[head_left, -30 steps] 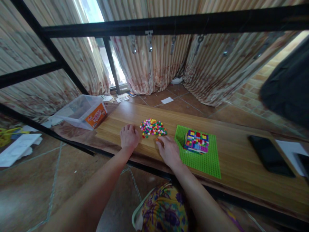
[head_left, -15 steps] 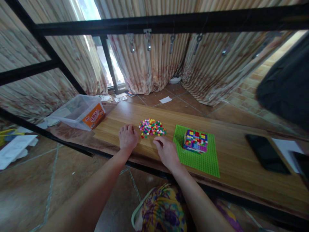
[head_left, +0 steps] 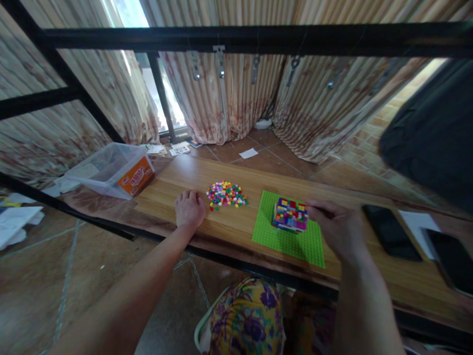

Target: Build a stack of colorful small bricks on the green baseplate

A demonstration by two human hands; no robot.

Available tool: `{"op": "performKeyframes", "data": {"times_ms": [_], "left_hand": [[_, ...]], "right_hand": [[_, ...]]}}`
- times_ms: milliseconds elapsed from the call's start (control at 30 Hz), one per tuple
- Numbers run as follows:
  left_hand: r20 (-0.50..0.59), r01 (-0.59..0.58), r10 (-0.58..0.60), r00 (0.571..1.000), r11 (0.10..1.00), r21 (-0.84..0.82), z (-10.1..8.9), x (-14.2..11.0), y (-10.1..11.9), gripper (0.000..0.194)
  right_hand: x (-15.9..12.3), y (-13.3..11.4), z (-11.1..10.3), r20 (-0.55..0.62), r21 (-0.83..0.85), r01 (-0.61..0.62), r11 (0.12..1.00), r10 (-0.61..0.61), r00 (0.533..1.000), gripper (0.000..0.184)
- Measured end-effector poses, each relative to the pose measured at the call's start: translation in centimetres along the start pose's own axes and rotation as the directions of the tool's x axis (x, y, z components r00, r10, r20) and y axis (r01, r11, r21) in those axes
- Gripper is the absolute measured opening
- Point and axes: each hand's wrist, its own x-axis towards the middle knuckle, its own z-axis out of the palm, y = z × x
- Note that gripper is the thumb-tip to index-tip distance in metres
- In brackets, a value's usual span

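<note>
A pile of small coloured bricks (head_left: 226, 194) lies on the wooden table (head_left: 236, 224). To its right a green baseplate (head_left: 288, 239) carries a block of many-coloured bricks (head_left: 290, 215). My left hand (head_left: 189, 209) rests on the table just left of the pile, knuckles up, fingers curled under. My right hand (head_left: 334, 227) hovers at the right side of the brick block, fingers pinched together near its top edge; what they hold is too small to make out.
A clear plastic box (head_left: 111, 170) with an orange label sits at the table's left end. Two dark flat devices (head_left: 391, 224) lie at the right. Black frame bars (head_left: 236, 39) cross overhead, curtains hang behind, and a dark garment (head_left: 436, 133) hangs at right.
My right hand has moved from beside the loose brick pile to the right side of the built block. My left hand has stayed put. The view shifted slightly.
</note>
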Motion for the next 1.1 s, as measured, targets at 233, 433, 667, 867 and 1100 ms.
{"op": "performKeyframes", "data": {"times_ms": [233, 433, 667, 867, 1100], "left_hand": [[0.007, 0.014, -0.013, 1.000, 1.000, -0.018, 0.0, 0.0, 0.1, 0.038], [0.007, 0.004, -0.004, 1.000, 1.000, -0.012, -0.2, 0.0, 0.2, 0.038], [0.015, 0.019, -0.019, 1.000, 1.000, 0.001, -0.1, 0.0, 0.1, 0.037], [0.018, 0.014, -0.013, 1.000, 1.000, -0.016, -0.1, 0.0, 0.1, 0.037], [0.022, 0.022, -0.021, 1.000, 0.999, -0.025, -0.2, 0.0, 0.2, 0.037]], "right_hand": [[0.0, 1.5, -0.5, 0.050, -0.310, -0.010, 0.951, 0.027, 0.998, 0.022], [-0.1, 1.2, 0.8, 0.086, -0.401, 0.011, 0.916, 0.026, 0.996, 0.020], [-0.3, 1.6, 1.4, 0.033, -0.422, 0.059, 0.905, -0.050, 0.998, 0.020], [-0.3, 1.9, 0.9, 0.058, -0.378, 0.046, 0.925, -0.025, 0.998, 0.023], [0.1, 1.7, -0.2, 0.027, -0.397, -0.060, 0.916, 0.077, 0.997, 0.020]]}}
